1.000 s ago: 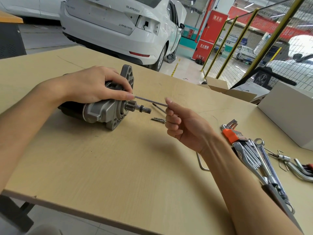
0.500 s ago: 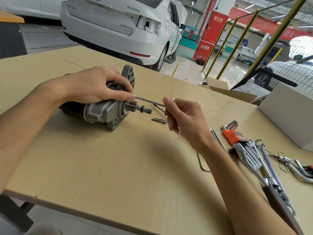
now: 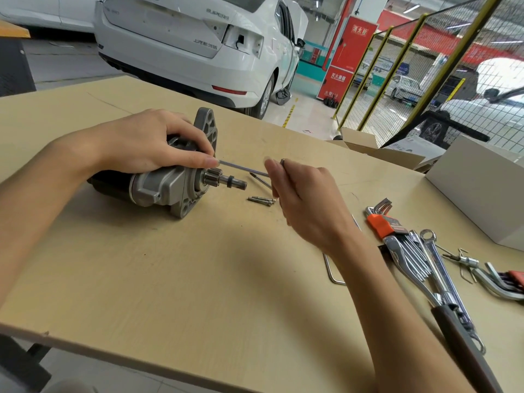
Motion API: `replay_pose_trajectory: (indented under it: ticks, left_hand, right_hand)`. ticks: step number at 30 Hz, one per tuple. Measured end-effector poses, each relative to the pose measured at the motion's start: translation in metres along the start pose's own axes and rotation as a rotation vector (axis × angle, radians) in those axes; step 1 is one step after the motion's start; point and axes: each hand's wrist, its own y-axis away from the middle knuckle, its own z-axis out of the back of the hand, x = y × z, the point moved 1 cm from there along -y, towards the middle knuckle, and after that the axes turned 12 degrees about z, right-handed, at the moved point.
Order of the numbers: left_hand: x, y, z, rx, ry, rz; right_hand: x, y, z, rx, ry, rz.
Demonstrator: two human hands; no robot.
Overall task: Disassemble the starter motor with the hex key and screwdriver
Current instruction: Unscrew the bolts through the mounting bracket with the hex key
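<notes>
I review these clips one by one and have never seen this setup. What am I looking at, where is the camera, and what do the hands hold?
There is no robot here: a person works bare-handed, filmed by one camera worn on the head, looking down at a wooden table. The left hand grips the starter motor, which lies on its side. The right hand pinches the head end of a long bolt that runs into the motor's housing. Loose screws lie beside the motor shaft. To the right lie a hex key set in an orange holder and some wrenches. A white car stands behind the table.
</notes>
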Motion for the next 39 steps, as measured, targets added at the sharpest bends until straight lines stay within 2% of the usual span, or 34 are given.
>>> replay_pose_trajectory:
  ticks: [2, 7, 10, 18, 24, 30, 39]
  left_hand:
    - [0.0000, 0.0001, 0.0002, -0.002, 0.003, 0.000]
    - [0.0004, -0.0005, 0.0001, 0.005, 0.007, 0.002]
    - [0.0001, -0.0006, -0.0007, 0.008, 0.016, 0.001]
    - [0.0004, -0.0009, -0.0001, 0.010, 0.024, 0.003]
    - [0.0013, -0.0014, -0.0003, 0.014, 0.014, 0.005]
    - [0.0017, -0.0017, -0.0004, 0.007, -0.002, 0.002]
    - [0.0026, -0.0016, -0.0004, 0.022, 0.014, 0.001]
  right_hand:
    - [0.0038, 0.0002, -0.0027, 0.004, -0.117, -0.080]
    - [0.0058, -0.0004, -0.0062, -0.039, -0.744, -0.369]
    - [0.0048, -0.0012, -0.0070, -0.051, -0.980, -0.468]
    - [0.0023, -0.0025, -0.0054, 0.158, -1.198, -0.508]
    - [-0.0007, -0.0027, -0.0031, 0.133, -1.297, -0.500]
    - [0.0002, -0.0033, -0.0038, 0.214, -1.317, -0.502]
    - [0.0018, -0.0038, -0.0032, 0.246, -1.340, -0.498]
